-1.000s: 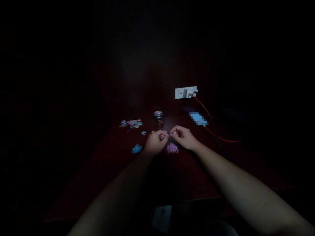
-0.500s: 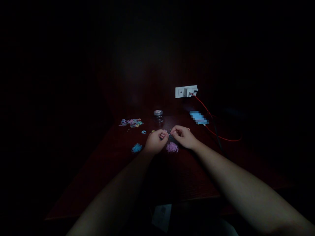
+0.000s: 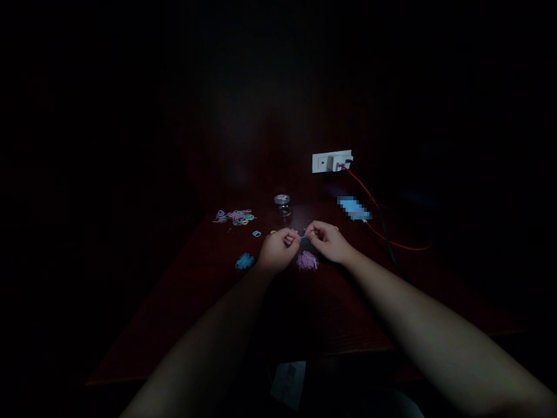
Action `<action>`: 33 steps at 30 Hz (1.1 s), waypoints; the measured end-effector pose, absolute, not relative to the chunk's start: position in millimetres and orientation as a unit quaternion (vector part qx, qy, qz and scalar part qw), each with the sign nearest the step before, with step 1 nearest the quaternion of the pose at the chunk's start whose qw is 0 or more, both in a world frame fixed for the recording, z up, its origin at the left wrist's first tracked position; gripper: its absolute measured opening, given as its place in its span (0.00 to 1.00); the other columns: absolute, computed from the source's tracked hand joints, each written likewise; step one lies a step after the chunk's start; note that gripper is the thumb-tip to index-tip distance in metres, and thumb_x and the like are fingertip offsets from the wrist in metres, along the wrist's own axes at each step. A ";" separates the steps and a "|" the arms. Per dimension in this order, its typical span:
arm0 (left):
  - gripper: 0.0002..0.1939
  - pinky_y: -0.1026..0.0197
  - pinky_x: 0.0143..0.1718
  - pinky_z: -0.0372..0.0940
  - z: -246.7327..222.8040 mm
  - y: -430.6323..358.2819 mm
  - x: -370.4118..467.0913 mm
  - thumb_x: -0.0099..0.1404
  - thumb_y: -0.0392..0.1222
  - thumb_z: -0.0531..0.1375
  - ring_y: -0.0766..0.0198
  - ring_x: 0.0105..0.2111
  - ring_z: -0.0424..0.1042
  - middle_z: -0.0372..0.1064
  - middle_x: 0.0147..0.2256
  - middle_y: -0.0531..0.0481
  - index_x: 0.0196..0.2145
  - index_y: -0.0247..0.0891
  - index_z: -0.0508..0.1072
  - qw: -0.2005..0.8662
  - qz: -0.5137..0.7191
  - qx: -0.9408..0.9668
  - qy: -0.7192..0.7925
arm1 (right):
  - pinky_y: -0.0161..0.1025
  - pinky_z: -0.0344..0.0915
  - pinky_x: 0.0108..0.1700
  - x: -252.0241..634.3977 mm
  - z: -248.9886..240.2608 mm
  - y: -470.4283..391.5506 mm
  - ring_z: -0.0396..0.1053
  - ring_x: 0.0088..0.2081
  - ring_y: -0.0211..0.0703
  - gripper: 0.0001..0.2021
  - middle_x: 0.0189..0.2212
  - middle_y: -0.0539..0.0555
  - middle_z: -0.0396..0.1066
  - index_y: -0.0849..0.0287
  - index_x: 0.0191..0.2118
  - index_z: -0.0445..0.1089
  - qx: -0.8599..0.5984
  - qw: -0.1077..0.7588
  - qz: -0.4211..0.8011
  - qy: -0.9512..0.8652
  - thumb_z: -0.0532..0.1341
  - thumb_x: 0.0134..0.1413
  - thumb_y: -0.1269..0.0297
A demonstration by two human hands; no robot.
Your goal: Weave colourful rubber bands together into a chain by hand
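My left hand (image 3: 281, 249) and my right hand (image 3: 327, 242) face each other over the dark red table, fingertips pinched. Between them stretches a thin pale elastic band (image 3: 303, 237), gripped at both ends; its exact colour is hard to tell in the dim light. Just below the fingers lies a pile of purple elastic bands (image 3: 307, 260). A blue pile of elastic bands (image 3: 244, 261) rests left of my left hand. Behind the hands are a few loose bands, partly hidden, and a light-blue band (image 3: 256, 234) sits apart to the left.
A mixed heap of coloured bands (image 3: 235, 217) lies at the back left. A clear lidded jar (image 3: 282, 205) stands behind my hands. On the right are a phone-like blurred object (image 3: 354, 208), a red cable (image 3: 383, 234) and a wall socket (image 3: 322, 162) with a plugged-in charger.
My hands have drawn slightly apart, with more of the pale elastic band showing between them. The whole view has shifted a little; the piles look the same.
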State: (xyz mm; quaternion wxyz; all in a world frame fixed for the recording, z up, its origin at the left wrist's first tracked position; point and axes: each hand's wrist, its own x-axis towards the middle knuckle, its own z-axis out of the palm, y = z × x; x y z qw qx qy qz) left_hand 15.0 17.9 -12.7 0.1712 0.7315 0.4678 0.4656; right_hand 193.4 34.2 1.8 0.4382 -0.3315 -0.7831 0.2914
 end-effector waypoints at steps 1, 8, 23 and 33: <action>0.06 0.67 0.30 0.65 -12.7 17.9 15.0 0.60 0.40 0.58 0.67 0.28 0.71 0.73 0.28 0.51 0.31 0.36 0.73 0.171 0.465 0.732 0.467 | 0.33 0.52 0.25 193.4 1.8 34.3 0.54 0.23 0.34 0.06 0.21 0.47 0.58 0.62 0.30 0.65 -0.331 0.437 0.294 -0.783 0.57 0.52 0.64; 0.07 0.67 0.30 0.66 -12.4 17.7 15.0 0.61 0.41 0.58 0.67 0.28 0.71 0.73 0.28 0.50 0.31 0.36 0.74 0.168 0.459 0.731 0.475 | 0.33 0.52 0.26 192.3 1.7 34.1 0.55 0.23 0.34 0.07 0.21 0.47 0.59 0.61 0.29 0.64 -0.328 0.441 0.301 -0.779 0.58 0.52 0.63; 0.06 0.67 0.30 0.66 -12.4 17.3 14.9 0.60 0.40 0.58 0.67 0.28 0.71 0.73 0.28 0.50 0.31 0.35 0.74 0.174 0.465 0.731 0.469 | 0.32 0.53 0.25 191.2 1.1 34.1 0.55 0.23 0.33 0.06 0.21 0.46 0.59 0.61 0.29 0.63 -0.326 0.436 0.322 -0.774 0.60 0.49 0.65; 0.06 0.67 0.29 0.66 -11.8 17.5 15.1 0.60 0.40 0.58 0.67 0.28 0.71 0.73 0.27 0.50 0.31 0.36 0.74 0.183 0.465 0.729 0.467 | 0.32 0.52 0.25 191.2 -3.4 36.8 0.54 0.24 0.32 0.04 0.22 0.46 0.58 0.59 0.30 0.60 -0.307 0.431 0.342 -0.777 0.58 0.47 0.68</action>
